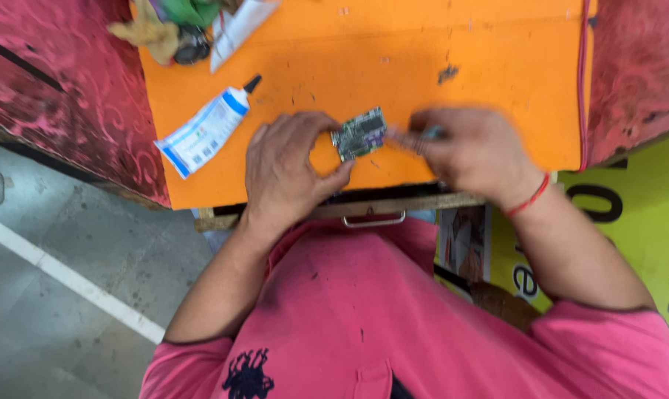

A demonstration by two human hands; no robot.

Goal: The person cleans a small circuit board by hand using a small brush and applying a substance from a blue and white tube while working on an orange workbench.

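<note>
Left hand (pixel 286 174): we pinch the small green circuit board (pixel 359 134)
Right hand (pixel 473 151): grips a slim tool (pixel 421 137) at its right edge
Progress: we judge work midway; glue tube (pixel 205 129) capped, far left

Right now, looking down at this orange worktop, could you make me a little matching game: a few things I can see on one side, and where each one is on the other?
Things:
1. small green circuit board
2. white and blue tube
3. red thread band
4. metal drawer handle

Places:
A. around the wrist of the right hand
B. below the front edge of the orange worktop
C. pinched in the fingers of the left hand
D. lying on the worktop, apart from both hands

Pairs: 1-C, 2-D, 3-A, 4-B
</note>
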